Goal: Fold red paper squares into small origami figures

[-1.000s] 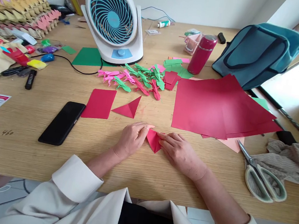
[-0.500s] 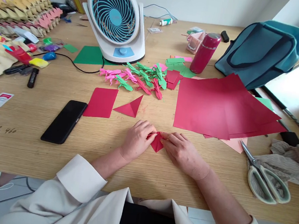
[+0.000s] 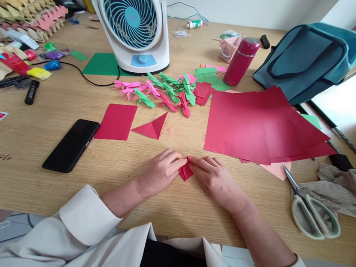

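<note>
Pinching a small folded red paper point(image 3: 186, 175) from two sides, the person's left hand point(image 3: 160, 170) and right hand point(image 3: 219, 182) rest low over the table point(image 3: 168, 212), near its front edge. Left fingers: narrow, thumb and fingertips closed on the paper's left side. Right fingers: bunched on its right side, thumb partly hidden. Paper lies between the hands, one corner pointing toward the person. To the right, scissors point(image 3: 301, 194), handles partly over a crumpled cloth point(image 3: 346, 189). To the left, a black phone point(image 3: 71, 145), its far end just beside a red rectangle point(image 3: 116, 121) of paper. Beyond the hands, a creased red triangle point(image 3: 153, 127); at right, large red sheets point(image 3: 237, 123), overlapping. Farther back, small paper figures point(image 3: 170, 90) in pink, green and red lie clustered. Behind these: a blue bag point(image 3: 306, 65) at right, a red bottle point(image 3: 242, 61) standing upright, and a white fan point(image 3: 132, 17) at left, tilted back.
</note>
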`<state>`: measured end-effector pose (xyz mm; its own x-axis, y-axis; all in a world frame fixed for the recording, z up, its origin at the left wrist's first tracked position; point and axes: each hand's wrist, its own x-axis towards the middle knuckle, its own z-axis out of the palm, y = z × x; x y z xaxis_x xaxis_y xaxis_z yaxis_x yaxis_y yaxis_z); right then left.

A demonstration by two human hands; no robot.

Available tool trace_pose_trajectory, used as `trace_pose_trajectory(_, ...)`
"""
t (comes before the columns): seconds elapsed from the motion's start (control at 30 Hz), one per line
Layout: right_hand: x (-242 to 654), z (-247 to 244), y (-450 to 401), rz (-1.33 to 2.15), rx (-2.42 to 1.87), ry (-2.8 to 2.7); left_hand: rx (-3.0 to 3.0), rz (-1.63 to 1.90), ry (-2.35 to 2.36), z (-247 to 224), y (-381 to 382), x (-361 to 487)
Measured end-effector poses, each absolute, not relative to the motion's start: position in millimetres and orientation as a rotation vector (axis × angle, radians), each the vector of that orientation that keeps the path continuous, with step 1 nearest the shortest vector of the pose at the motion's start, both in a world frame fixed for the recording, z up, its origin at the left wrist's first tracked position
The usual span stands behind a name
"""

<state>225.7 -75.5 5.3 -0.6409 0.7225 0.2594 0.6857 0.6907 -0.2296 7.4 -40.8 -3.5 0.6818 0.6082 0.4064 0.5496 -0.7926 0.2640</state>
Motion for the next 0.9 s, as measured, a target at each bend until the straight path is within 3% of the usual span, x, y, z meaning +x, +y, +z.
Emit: trace_pose_trajectory(0.9, 233.6, 4.8, -68.1, 0.255, -1.072, -2.487, 2.894, 0.533, 0.420, -0.9, -17.1, -15.1)
